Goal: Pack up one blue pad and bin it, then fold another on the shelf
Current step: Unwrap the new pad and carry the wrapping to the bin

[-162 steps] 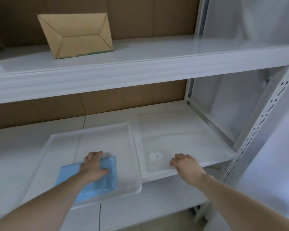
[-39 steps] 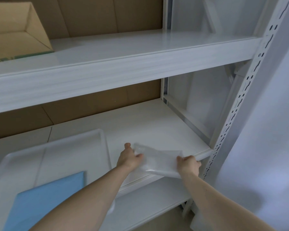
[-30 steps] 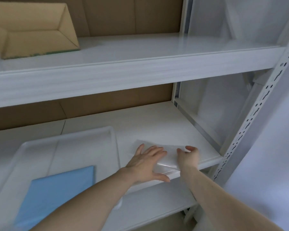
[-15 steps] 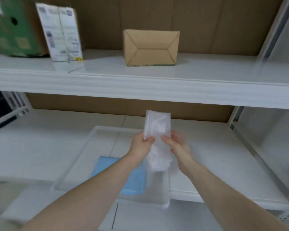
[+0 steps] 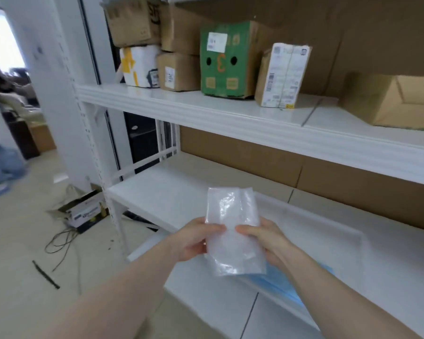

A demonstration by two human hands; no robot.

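A clear plastic bag (image 5: 233, 231) stands upright in front of me, held by both hands above the shelf's front edge. My left hand (image 5: 196, 239) pinches its left side and my right hand (image 5: 264, 241) pinches its right side. A folded blue pad (image 5: 282, 283) lies in the translucent white tray (image 5: 328, 231) on the lower shelf, just below and behind my right forearm, which hides part of it.
The upper shelf (image 5: 230, 116) carries several cardboard boxes, among them a green one (image 5: 225, 59) and a tan one (image 5: 397, 101) at the right. On the floor at the left lie an open box (image 5: 83, 211), loose cables (image 5: 61, 243) and blue bags (image 5: 0, 167).
Both hands picked the plastic bag off the shelf's right end and raised it upright. My view has swung left, so the shelf's left end and the floor now show.
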